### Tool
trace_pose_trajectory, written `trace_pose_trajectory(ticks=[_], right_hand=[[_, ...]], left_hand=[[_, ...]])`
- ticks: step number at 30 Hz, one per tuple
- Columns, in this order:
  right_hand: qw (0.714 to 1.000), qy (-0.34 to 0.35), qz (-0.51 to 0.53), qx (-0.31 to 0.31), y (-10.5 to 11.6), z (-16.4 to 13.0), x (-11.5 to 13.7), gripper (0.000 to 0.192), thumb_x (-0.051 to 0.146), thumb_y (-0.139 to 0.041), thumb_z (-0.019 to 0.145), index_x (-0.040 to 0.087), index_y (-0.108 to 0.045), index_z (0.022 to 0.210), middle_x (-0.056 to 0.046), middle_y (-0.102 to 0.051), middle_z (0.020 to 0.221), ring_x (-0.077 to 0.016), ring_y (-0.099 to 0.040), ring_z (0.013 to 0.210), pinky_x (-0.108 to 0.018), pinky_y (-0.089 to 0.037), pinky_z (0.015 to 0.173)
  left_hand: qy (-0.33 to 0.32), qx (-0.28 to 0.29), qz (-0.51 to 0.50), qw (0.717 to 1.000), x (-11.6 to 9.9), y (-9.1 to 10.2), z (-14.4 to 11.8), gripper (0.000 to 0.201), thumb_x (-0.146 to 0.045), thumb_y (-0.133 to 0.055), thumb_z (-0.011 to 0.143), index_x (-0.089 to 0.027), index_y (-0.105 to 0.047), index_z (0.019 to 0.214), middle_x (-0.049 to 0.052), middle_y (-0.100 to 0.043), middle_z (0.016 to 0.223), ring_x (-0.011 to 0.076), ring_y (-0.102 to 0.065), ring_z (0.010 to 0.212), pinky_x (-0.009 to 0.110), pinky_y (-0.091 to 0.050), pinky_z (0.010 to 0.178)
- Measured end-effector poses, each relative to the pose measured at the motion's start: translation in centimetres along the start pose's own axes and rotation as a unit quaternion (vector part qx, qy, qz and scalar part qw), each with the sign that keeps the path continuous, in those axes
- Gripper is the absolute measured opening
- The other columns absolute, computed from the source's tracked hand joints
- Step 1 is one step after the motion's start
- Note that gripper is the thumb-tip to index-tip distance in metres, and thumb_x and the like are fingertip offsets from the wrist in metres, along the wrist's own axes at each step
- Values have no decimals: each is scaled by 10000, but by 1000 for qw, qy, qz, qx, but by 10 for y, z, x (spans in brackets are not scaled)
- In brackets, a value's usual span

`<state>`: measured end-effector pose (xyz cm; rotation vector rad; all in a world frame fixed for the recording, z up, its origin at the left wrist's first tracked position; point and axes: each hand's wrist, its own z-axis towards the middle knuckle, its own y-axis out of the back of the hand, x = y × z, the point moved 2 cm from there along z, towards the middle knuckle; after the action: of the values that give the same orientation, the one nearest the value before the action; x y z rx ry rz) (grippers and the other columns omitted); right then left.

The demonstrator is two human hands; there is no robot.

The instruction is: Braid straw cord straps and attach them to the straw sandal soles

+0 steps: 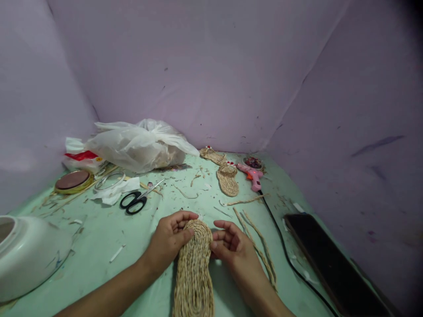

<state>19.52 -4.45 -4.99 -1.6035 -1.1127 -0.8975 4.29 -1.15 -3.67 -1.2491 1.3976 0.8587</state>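
A long oval sole woven from braided straw (194,268) lies on the green table (99,237) in front of me. My left hand (168,240) grips its upper left edge, thumb on top. My right hand (229,244) holds the upper right edge with curled fingers. Both hands pinch the rounded far end of the sole.
Loose straw braids (261,246) lie to the right. A smaller woven sole (228,179), pink glue gun (253,176) with black cord (280,240), black scissors (135,200), plastic bag (139,145), round tin (72,180), white bowl (29,253) and dark tray (330,259) surround them. Purple walls enclose the table.
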Motion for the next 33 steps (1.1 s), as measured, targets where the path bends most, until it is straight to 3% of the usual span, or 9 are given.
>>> trace_pose_trajectory(ticks=[8, 11, 13, 16, 19, 22, 25, 27, 33], right_hand=[[1000, -10, -21, 0, -1, 2, 0, 416, 178, -726, 521, 162, -509, 876, 13, -609, 647, -126, -562, 562, -263, -447, 563], [999, -7, -35, 4, -3, 1, 0, 407, 167, -695, 524, 157, -504, 883, 5, -613, 669, -123, -561, 560, -265, -443, 570], [999, 2, -52, -1, -4, 0, -2, 398, 148, -673, 520, 155, -508, 881, 5, -609, 676, -114, -549, 550, -257, -435, 566], [997, 23, -78, -10, -4, -1, -5, 362, 129, -634, 536, 154, -516, 878, -1, -602, 694, -105, -529, 558, -244, -425, 560], [994, 39, -101, -9, -4, 0, -9, 321, 126, -587, 575, 152, -518, 887, -14, -599, 722, -115, -532, 589, -248, -435, 577], [988, 61, -139, 0, -4, -1, -11, 301, 105, -537, 601, 150, -521, 899, -29, -596, 751, -127, -544, 611, -256, -450, 592], [979, 83, -188, 7, -5, -3, -11, 312, 71, -499, 619, 149, -533, 919, -42, -595, 784, -138, -555, 640, -261, -464, 614], [972, 95, -213, 10, -5, -5, -10, 321, 52, -486, 628, 157, -547, 925, -45, -601, 800, -147, -567, 663, -265, -467, 628], [960, 118, -255, -6, -5, -6, -16, 351, 10, -470, 613, 190, -579, 893, -32, -622, 797, -153, -573, 649, -252, -450, 599]], left_hand=[[-15, -26, 46, 999, -1, -1, 0, 293, -263, -622, 591, -130, -600, 851, 34, -661, 718, 162, -598, 682, 261, -467, 639], [-37, -65, 121, 990, 3, 1, -3, 246, -270, -577, 633, -143, -603, 842, 40, -665, 740, 177, -609, 693, 280, -476, 646], [-71, -106, 229, 965, 2, 5, -5, 206, -263, -535, 677, -159, -617, 836, 44, -671, 782, 188, -612, 721, 304, -475, 681], [-154, -154, 399, 891, -12, 6, 5, 197, -200, -485, 710, -175, -641, 829, 50, -669, 905, 208, -597, 866, 332, -452, 788], [-176, -114, 500, 840, -37, -5, 44, 218, -158, -479, 738, -173, -653, 869, 44, -670, 937, 194, -590, 907, 309, -446, 821], [-160, -96, 529, 828, -60, -25, 107, 152, -156, -546, 756, -168, -657, 859, 34, -673, 856, 169, -604, 850, 282, -460, 804], [-122, -141, 552, 812, -70, -43, 170, 261, -289, -517, 844, -148, -554, 1061, 74, -582, 1074, 188, -573, 928, 390, -481, 795], [-92, -178, 563, 802, -71, -51, 203, 314, -297, -522, 843, -160, -515, 1126, 80, -547, 1127, 205, -562, 960, 391, -486, 789], [-30, -233, 575, 784, -66, -57, 253, 324, -296, -522, 843, -151, -510, 1132, 86, -546, 1127, 204, -563, 957, 397, -487, 788]])
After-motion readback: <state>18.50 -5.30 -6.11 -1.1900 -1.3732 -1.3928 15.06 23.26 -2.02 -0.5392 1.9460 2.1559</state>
